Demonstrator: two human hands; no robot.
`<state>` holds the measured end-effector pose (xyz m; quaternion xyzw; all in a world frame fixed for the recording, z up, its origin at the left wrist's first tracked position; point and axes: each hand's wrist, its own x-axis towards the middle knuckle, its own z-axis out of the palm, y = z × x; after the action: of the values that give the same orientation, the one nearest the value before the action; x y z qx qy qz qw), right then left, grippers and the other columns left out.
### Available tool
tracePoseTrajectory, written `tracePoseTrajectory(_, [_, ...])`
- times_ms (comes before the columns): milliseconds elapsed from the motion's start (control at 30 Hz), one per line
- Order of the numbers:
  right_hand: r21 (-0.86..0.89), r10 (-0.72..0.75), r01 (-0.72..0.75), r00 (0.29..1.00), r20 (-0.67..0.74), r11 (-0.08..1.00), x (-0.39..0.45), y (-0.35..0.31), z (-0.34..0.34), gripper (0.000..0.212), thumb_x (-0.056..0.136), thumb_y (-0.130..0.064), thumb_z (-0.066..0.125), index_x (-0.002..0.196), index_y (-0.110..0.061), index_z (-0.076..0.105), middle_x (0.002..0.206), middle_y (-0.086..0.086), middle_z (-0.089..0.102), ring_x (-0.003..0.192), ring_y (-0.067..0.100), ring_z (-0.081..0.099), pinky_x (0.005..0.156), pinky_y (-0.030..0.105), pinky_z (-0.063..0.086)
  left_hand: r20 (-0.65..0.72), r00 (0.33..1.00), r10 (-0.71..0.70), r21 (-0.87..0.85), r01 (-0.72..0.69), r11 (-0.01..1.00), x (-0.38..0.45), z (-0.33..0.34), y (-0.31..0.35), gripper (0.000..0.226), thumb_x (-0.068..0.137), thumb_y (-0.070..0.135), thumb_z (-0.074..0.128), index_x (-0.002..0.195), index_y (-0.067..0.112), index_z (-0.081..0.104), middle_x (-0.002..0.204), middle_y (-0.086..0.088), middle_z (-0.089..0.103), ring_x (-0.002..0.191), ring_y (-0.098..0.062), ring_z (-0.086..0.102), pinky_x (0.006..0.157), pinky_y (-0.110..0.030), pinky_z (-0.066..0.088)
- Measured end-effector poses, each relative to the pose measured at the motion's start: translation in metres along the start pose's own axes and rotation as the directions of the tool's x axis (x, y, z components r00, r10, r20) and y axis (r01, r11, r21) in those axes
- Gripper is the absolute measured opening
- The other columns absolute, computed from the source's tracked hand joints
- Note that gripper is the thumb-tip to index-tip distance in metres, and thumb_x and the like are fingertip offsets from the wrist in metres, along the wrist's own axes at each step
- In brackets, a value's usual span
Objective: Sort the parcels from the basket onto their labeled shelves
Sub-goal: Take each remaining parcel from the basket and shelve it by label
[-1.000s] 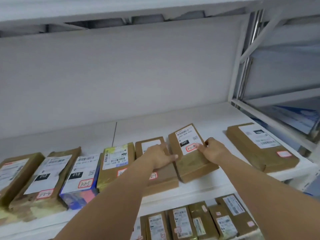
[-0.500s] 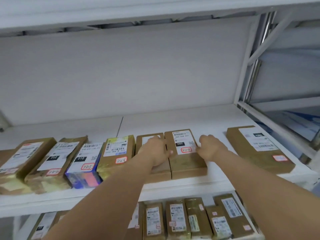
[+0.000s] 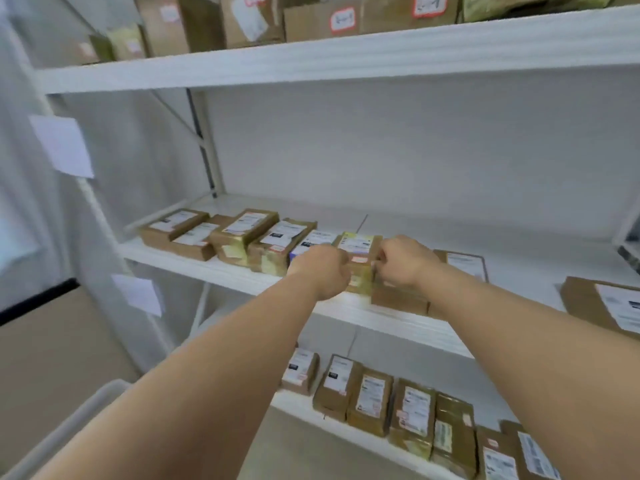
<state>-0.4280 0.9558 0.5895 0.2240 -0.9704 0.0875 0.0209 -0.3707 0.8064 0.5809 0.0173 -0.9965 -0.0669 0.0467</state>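
Both hands, the left hand (image 3: 323, 271) and the right hand (image 3: 403, 261), curl against a yellow-labelled brown parcel (image 3: 358, 252) in the middle shelf (image 3: 214, 270) row; blur hides whether they grip it. Its label is unreadable. More parcels sit above and below. The view has swung left since earlier.

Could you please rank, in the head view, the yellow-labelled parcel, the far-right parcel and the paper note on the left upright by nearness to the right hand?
1. Yellow-labelled parcel: beside the right hand, touching its fingers.
2. Far-right parcel: same shelf, right edge.
3. Paper note: far left, higher.
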Motion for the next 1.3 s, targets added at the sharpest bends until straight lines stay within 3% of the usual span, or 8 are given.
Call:
tracePoseTrajectory(167, [0.035,-0.303,0.301,0.949,0.088,0.953,0.008,-0.137,0.017,0.020,0.095,-0.033,0.050,0.097,-0.015,0.058,0.117,0.014,0.061,0.106,0.032,0.057,0.079,0.032,0.045,-0.061,0.963,-0.262,0.059,0.266,0.962,-0.086,-0.038,-0.108,0.036,0.096,0.033,0.044,0.128,0.021,0.056,0.129,-0.007,0.056,0.118,-0.029,0.053,0.089,-0.036,0.045])
tracePoseTrajectory(300, [0.061,-0.479,0.475,0.870,0.116,0.878,0.003,-0.241,0.037,0.033,0.097,-0.038,0.049,0.114,-0.012,0.062,0.117,0.011,0.060,0.105,0.030,0.057,0.082,0.036,0.048,-0.084,0.880,-0.467,0.070,0.473,0.878,-0.164,-0.057,-0.195,0.037,0.097,0.032,0.043,0.128,0.019,0.056,0.130,-0.006,0.057,0.117,-0.027,0.054,0.095,-0.040,0.046])
tracePoseTrajectory(500, [0.119,-0.692,0.682,0.705,0.152,0.721,-0.012,-0.397,0.076,0.038,0.099,-0.035,0.045,0.119,-0.006,0.058,0.119,0.014,0.059,0.104,0.031,0.057,0.078,0.032,0.043,-0.061,0.770,-0.635,0.106,0.637,0.763,-0.260,-0.064,-0.305,0.041,0.098,0.030,0.044,0.138,0.021,0.047,0.137,-0.006,0.051,0.121,-0.027,0.051,0.095,-0.038,0.044])
tracePoseTrajectory(567, [0.135,-0.736,0.725,0.653,0.177,0.675,-0.019,-0.450,0.097,0.036,0.099,-0.037,0.045,0.110,-0.007,0.060,0.117,0.016,0.060,0.102,0.032,0.057,0.077,0.032,0.042,-0.048,0.747,-0.663,0.119,0.663,0.739,-0.285,-0.063,-0.341,0.042,0.098,0.031,0.045,0.138,0.021,0.047,0.137,-0.006,0.051,0.121,-0.027,0.051,0.094,-0.037,0.045])
tracePoseTrajectory(733, [0.159,-0.748,0.737,0.608,0.265,0.656,-0.019,-0.570,0.151,0.036,0.100,-0.039,0.044,0.103,-0.006,0.058,0.115,0.016,0.060,0.097,0.030,0.055,0.073,0.032,0.039,0.003,0.723,-0.691,0.126,0.685,0.717,-0.334,-0.054,-0.442,0.045,0.097,0.034,0.046,0.140,0.022,0.045,0.137,-0.006,0.052,0.122,-0.027,0.051,0.097,-0.040,0.046])
tracePoseTrajectory(833, [0.192,-0.723,0.705,0.615,0.314,0.683,-0.016,-0.631,0.185,0.040,0.099,-0.040,0.045,0.117,-0.007,0.059,0.120,0.014,0.060,0.106,0.032,0.056,0.080,0.033,0.044,0.066,0.705,-0.706,0.108,0.698,0.708,-0.360,-0.042,-0.506,0.045,0.097,0.032,0.048,0.141,0.023,0.044,0.136,-0.005,0.053,0.121,-0.026,0.052,0.096,-0.039,0.046])
tracePoseTrajectory(933, [0.207,-0.700,0.682,0.606,0.377,0.702,-0.012,-0.682,0.223,0.040,0.098,-0.042,0.045,0.116,-0.010,0.059,0.120,0.012,0.060,0.108,0.032,0.057,0.088,0.037,0.048,0.118,0.691,-0.713,0.110,0.704,0.701,-0.376,-0.027,-0.567,0.045,0.096,0.031,0.051,0.140,0.022,0.045,0.135,-0.005,0.054,0.120,-0.025,0.053,0.094,-0.037,0.045])
tracePoseTrajectory(1300, [0.147,-0.581,0.621,0.587,0.563,0.770,0.071,-0.771,0.364,0.034,0.099,-0.041,0.044,0.106,-0.011,0.059,0.102,0.008,0.059,0.097,0.030,0.058,0.080,0.037,0.050,0.289,0.668,-0.686,0.014,0.714,0.700,-0.351,0.068,-0.731,0.043,0.097,0.030,0.048,0.139,0.021,0.046,0.137,-0.004,0.052,0.122,-0.025,0.051,0.097,-0.038,0.045])
